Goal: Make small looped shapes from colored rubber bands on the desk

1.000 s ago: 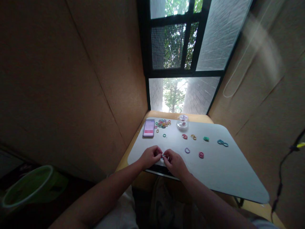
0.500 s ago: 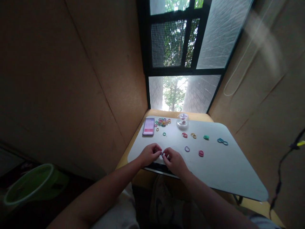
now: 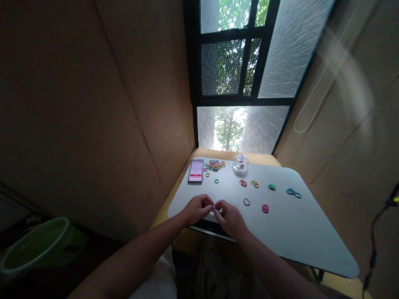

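Note:
Over the front edge of the white table point(image 3: 299, 224), my left hand point(image 3: 198, 208) and my right hand point(image 3: 231, 218) meet fingertip to fingertip. Both are closed in a pinch on a small purplish hair tie point(image 3: 213, 209), mostly hidden by the fingers. To the right of my right hand lie a lilac hair tie point(image 3: 247, 202) and a pink pair point(image 3: 265, 208). Farther back runs a row of red point(image 3: 243, 183), yellow point(image 3: 254, 184), green point(image 3: 272, 187) and teal hair ties point(image 3: 294, 193). A lone green one point(image 3: 216, 181) lies beyond my hands.
A mixed pile of coloured hair ties point(image 3: 215, 165) sits at the back left, beside a phone point(image 3: 195, 171). A clear plastic container point(image 3: 240, 166) stands at the back edge, below the window point(image 3: 243, 101). A green bin point(image 3: 40, 245) is on the floor at left.
The view has tilted up slightly, so the table sits lower in the picture. My fingertips have drawn closer together around the small hair tie. The things on the table have not moved.

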{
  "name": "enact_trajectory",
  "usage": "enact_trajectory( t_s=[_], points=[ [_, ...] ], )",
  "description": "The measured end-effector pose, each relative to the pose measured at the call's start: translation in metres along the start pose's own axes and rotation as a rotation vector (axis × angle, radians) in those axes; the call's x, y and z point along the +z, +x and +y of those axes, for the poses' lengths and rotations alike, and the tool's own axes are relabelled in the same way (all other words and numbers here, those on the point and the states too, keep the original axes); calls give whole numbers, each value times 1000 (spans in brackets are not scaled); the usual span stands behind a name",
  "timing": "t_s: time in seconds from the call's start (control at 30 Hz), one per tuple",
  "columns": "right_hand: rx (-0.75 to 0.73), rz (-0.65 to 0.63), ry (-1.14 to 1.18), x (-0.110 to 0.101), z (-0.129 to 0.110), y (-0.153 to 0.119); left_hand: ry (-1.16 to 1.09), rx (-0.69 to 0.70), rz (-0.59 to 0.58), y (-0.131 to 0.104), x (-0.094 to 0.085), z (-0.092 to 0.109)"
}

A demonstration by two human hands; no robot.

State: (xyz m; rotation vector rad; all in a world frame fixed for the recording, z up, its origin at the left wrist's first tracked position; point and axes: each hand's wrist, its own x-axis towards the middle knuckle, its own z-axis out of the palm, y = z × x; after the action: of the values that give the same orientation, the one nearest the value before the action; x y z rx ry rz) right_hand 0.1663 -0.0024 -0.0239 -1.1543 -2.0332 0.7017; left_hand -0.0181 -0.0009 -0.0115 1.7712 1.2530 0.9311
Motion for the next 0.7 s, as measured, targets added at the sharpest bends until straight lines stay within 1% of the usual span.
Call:
enact_trajectory(
  t_s=[0.23, 0.33, 0.5, 0.7],
  points=[
    [-24, 12, -5, 1, 0, 0, 4, 5, 3, 0, 0, -2],
    [-16, 15, -28, 0, -1, 0, -18, 3, -11, 0, 1, -1],
    [-23, 20, -23, 0, 0, 0, -59, 40, -43, -2, 0, 1],
    [-18, 32, 12, 1, 1, 0, 73, 64, -24, -4, 1, -3]
  ],
)
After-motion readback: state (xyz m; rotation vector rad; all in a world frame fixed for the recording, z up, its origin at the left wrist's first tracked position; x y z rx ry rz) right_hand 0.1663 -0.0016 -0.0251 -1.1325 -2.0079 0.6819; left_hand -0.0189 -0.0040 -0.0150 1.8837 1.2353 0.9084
